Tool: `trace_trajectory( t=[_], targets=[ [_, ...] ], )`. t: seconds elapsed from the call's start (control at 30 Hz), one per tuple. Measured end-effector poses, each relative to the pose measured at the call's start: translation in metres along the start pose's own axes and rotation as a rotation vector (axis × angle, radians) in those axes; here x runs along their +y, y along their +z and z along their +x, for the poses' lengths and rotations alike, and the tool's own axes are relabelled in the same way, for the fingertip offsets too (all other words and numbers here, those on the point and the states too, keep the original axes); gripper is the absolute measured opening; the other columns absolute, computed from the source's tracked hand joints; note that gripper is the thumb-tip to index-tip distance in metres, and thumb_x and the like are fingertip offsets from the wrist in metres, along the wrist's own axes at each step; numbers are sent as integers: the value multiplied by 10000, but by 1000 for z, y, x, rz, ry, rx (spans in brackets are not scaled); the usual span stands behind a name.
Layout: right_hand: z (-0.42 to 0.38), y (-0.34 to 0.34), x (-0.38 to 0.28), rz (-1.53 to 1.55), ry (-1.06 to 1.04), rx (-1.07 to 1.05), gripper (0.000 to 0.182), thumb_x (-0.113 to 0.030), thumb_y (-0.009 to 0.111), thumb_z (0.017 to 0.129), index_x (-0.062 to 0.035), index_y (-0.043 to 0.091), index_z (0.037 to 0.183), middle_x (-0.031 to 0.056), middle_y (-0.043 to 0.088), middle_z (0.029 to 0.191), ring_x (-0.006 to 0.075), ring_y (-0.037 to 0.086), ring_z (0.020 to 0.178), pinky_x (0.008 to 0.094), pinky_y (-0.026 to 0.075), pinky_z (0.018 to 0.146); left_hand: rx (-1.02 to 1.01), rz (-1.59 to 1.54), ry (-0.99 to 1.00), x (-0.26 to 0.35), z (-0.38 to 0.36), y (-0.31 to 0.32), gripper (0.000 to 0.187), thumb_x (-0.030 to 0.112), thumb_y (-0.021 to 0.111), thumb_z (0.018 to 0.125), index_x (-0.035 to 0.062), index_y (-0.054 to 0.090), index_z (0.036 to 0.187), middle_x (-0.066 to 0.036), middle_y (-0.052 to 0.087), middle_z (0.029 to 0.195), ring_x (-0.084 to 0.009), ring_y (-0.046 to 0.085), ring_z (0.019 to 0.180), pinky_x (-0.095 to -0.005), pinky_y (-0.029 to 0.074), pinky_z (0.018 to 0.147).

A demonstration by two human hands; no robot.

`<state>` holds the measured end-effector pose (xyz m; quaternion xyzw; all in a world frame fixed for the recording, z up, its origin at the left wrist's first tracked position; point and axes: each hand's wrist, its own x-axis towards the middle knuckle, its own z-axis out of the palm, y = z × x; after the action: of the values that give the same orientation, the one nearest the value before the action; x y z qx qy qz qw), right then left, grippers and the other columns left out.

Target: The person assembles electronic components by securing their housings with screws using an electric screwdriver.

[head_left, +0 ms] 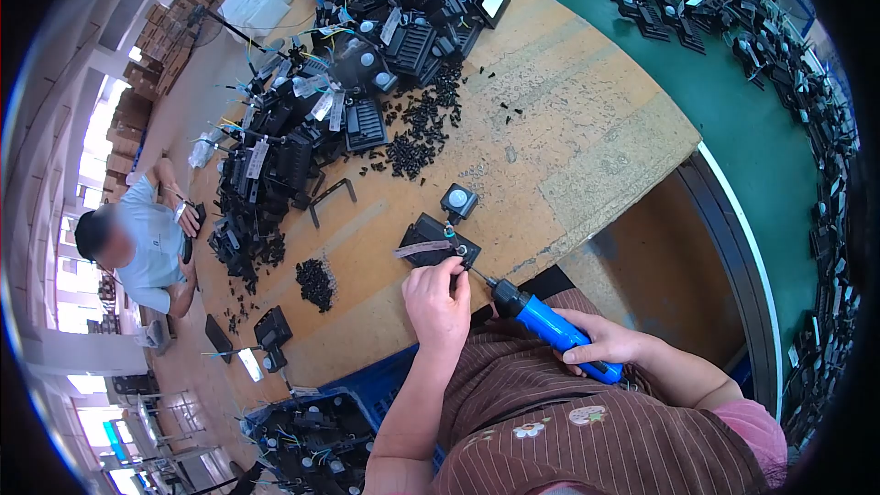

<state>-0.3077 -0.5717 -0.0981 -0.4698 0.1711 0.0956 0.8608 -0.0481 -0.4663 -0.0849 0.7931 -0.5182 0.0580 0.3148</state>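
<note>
Near the table's front edge lies a black floodlight (430, 234) with a paper tag and wires on it. A motion sensor (458, 202) with a round white dome sits at its far side. My left hand (438, 304) is at the lamp's near edge, thumb and fingertips pinched together; what lies between them is too small to make out. My right hand (600, 339) is wrapped round a blue electric screwdriver (553, 323). Its thin bit points to the lamp beside my left fingertips. Whether the bit touches a screw cannot be seen.
Loose black screws (417, 133) are scattered beyond the lamp, with another small pile (315, 285) to the left. Stacked floodlights (422, 27) fill the far table. A bracket (332, 199) lies nearby. A green conveyor (733, 128) carries lamps at right. Co-workers sit at left (142, 243) and far end.
</note>
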Motion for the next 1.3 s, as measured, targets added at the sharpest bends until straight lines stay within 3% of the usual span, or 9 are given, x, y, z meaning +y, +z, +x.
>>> trace_trajectory(
  t=[0.23, 0.33, 0.43, 0.57, 0.7, 1.0, 1.3],
  targets=[
    [0, 0, -3, 4, 0, -6, 877, -236, 721, 928, -51, 179, 1591, 70, 558, 1026, 131, 601, 787, 294, 526, 717, 4, -38, -36, -4, -4, 2, 309, 5, 767, 746, 81, 663, 1027, -21, 705, 887, -253, 626, 867, -419, 454, 801],
    [2, -1, -2, -14, -12, -1, 877, -239, 720, 929, -45, 177, 1590, 73, 561, 1020, 135, 603, 784, 299, 527, 722, -14, -47, -49, -5, -1, -5, 280, -1, 743, 765, 69, 662, 1024, -55, 702, 918, -281, 626, 889, -425, 461, 827],
    [3, -2, 0, -15, -18, 1, 874, -239, 719, 929, -40, 180, 1588, 76, 562, 1013, 138, 606, 784, 300, 527, 724, 62, -2, -53, -18, 7, -9, 268, 6, 693, 808, 42, 667, 1072, -122, 684, 1058, -323, 611, 1006, -440, 464, 915],
    [4, -1, -1, -1, 0, 10, 870, -242, 722, 926, -39, 187, 1582, 79, 565, 1015, 140, 609, 785, 299, 526, 716, -1, 124, -63, -30, 31, -7, 374, 43, 607, 878, 9, 626, 1250, -193, 594, 1285, -369, 528, 1214, -471, 413, 1053],
    [6, 0, -7, 9, 7, 7, 866, -242, 722, 926, -42, 190, 1579, 77, 565, 1010, 140, 608, 784, 298, 525, 706, -88, 86, -44, -49, 40, 21, 355, 116, 541, 930, 27, 611, 1267, -183, 586, 1337, -368, 521, 1247, -495, 386, 1077],
    [2, -5, -2, 57, 9, -38, 843, -234, 720, 922, -54, 222, 1577, 69, 562, 993, 136, 597, 768, 293, 522, 700, -127, 79, 77, -47, 40, 17, 312, 111, 538, 922, 59, 623, 1218, -139, 604, 1292, -355, 520, 1217, -485, 380, 1051],
    [1, 2, -2, 58, 19, -6, 843, -227, 715, 928, -69, 215, 1588, 63, 561, 1000, 125, 593, 767, 287, 521, 700, -107, 50, 55, -45, 37, 19, 301, 104, 540, 921, 66, 624, 1207, -114, 601, 1298, -335, 509, 1227, -479, 377, 1044]
  ],
)
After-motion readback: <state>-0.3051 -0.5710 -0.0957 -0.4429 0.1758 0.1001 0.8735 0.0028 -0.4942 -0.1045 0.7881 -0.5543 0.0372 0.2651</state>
